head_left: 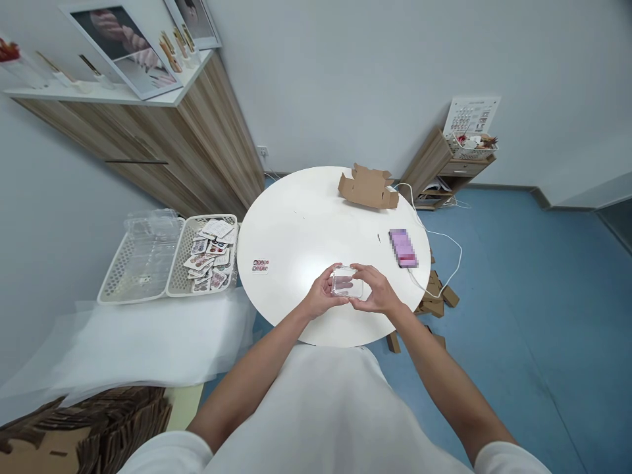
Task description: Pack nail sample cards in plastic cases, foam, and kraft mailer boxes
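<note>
Over the counter (306, 230), toward its near edge, my left fingers (332, 270) and right fingers (364, 270) pinch a clear box (348, 283) by opposite sides; white surface stretches ahead to brown cardboard (368, 189), with a phone (403, 249) along the right edge.

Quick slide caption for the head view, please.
Left hand and right hand hold a clear case over a white table bearing an open cardboard box and a phone.

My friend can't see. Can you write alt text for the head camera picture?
A person's left hand and right hand hold a small clear case over a round white table. On it lie an open cardboard box, a phone and a small card.
</note>
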Motion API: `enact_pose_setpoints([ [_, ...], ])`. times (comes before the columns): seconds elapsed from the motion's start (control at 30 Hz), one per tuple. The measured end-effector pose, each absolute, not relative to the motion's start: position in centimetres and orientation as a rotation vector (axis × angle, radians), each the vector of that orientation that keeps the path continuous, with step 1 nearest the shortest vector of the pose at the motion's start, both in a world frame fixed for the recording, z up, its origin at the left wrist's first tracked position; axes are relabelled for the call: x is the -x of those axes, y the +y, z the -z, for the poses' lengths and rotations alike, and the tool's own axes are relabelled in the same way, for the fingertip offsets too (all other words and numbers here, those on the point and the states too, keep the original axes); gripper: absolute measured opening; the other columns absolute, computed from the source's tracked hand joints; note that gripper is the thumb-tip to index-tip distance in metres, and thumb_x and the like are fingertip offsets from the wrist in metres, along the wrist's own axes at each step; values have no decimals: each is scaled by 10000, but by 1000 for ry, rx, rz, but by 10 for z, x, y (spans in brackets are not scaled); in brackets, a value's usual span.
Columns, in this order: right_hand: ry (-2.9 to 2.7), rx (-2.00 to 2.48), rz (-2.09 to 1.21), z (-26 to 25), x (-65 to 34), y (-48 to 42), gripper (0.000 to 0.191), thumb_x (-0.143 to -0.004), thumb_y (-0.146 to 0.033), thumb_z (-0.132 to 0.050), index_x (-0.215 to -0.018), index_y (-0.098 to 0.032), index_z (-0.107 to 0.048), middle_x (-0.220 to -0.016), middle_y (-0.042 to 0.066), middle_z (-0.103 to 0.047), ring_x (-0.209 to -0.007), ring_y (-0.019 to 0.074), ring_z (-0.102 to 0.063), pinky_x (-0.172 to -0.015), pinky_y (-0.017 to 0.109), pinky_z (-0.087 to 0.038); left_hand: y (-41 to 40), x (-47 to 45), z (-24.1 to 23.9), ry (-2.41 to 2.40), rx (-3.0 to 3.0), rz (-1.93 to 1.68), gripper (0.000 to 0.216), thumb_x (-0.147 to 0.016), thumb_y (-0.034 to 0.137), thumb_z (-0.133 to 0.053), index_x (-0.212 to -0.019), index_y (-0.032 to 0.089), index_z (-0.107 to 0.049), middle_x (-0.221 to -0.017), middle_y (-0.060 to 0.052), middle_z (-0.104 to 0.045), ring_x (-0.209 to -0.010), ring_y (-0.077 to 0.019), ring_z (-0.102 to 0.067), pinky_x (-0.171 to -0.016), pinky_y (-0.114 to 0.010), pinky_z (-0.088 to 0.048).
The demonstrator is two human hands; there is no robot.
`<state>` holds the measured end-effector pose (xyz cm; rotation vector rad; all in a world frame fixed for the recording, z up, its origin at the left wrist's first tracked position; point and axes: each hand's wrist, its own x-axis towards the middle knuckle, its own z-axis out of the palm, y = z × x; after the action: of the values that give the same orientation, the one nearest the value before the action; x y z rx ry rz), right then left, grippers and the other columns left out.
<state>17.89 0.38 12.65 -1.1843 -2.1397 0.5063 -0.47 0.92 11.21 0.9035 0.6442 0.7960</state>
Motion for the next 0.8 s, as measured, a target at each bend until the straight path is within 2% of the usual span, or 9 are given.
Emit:
enact_pose_setpoints([
  [0.47,-2103,1175,-483,-122,-180,4,388,-565,-320,-593,-926,-238,-478,-1106,95,-529,-1017,258,-510,-818,423,-432,8,0,-111,592,-901,-833,791,-564,221,-749,-1241,275,-342,-1105,-114,-541,-1061,-273,-511,-847,-444,-425],
  [0.67,-2025,1162,-506,-122,-181,8,375,-612,-372,-575,-939,-238,-452,-1067,100,-550,-990,261,-526,-802,427,-439,6,-4,-109,585,-904,-847,809,-573,217,-742,-1261,282,-320,-1107,-107,-545,-1022,-251,-538,-854,-428,-418],
  [0.8,-2022,1194,-610,-133,-185,18,332,-657,-357,-563,-948,-226,-473,-1041,83,-571,-964,242,-542,-804,387,-441,10,-4,-111,611,-888,-838,806,-616,203,-708,-1291,307,-278,-1134,-95,-522,-1040,-237,-528,-852,-412,-419],
])
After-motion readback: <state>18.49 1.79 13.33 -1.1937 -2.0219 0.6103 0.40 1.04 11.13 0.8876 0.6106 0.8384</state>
